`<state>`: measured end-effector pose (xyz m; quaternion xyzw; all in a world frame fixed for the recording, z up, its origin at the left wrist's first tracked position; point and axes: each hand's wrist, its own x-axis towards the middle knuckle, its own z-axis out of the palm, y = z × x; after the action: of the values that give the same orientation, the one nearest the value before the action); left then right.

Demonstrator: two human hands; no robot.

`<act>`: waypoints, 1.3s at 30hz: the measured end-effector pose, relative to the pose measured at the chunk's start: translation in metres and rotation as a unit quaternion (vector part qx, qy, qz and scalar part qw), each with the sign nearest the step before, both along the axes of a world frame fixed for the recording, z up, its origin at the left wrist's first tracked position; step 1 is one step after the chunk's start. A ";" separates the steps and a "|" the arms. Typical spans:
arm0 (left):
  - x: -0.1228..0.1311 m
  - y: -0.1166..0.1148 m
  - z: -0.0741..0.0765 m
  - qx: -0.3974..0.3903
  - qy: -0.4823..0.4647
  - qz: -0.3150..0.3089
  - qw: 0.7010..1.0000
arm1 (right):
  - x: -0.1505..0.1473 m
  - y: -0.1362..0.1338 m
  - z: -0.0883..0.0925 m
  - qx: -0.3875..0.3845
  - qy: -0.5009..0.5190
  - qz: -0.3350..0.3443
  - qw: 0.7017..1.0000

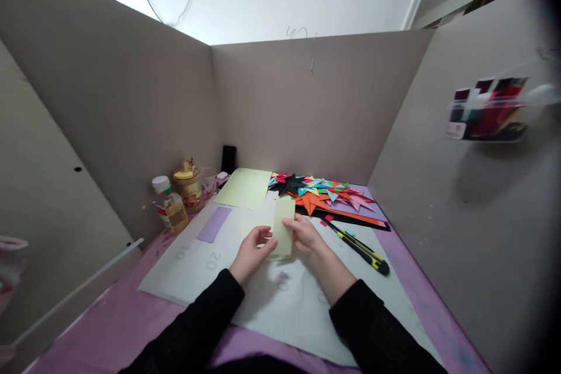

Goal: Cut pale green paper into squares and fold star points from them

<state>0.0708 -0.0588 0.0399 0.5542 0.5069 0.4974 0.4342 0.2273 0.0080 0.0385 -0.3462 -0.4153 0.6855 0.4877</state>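
Note:
Both my hands hold a pale yellow-green strip of paper point(284, 222) over the grey cutting mat point(272, 298). My left hand point(253, 252) pinches its lower left edge with curled fingers. My right hand point(307, 235) grips its right side, fingers closed on the paper. The strip stands partly upright, and a second pale piece lies flat beneath it. Black sleeves cover both my forearms.
A purple paper strip point(213, 224) and a pale green sheet point(245, 187) lie on the mat. Folded colourful paper triangles point(324, 193) are piled at the back right. A yellow-black utility knife point(360, 247) lies to the right. Glue bottle point(170, 205) and jar point(188, 185) stand at the left. Cardboard walls surround the desk.

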 end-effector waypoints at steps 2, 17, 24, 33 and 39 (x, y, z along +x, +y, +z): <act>-0.001 0.003 -0.001 -0.039 -0.043 0.013 0.998 | -0.015 -0.009 -0.004 -0.025 0.037 0.026 0.999; -0.138 0.044 0.015 0.044 0.516 0.154 0.841 | 0.004 0.006 -0.024 0.019 -0.206 -0.129 0.970; -0.074 0.024 -0.013 0.004 0.467 -0.079 0.881 | 0.020 0.005 -0.009 -0.160 -0.089 -0.032 0.983; -0.084 0.026 -0.020 -0.007 0.416 -0.073 0.907 | -0.008 -0.002 -0.037 -0.007 -0.219 0.047 0.974; -0.110 0.023 -0.008 0.034 0.525 0.162 0.835 | -0.002 0.007 -0.049 0.064 -0.244 -0.071 0.965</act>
<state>-0.0389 -0.0361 0.0318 0.6566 0.7238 0.2120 -0.0029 0.2250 0.0148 -0.0100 -0.4994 -0.5395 0.5157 0.4400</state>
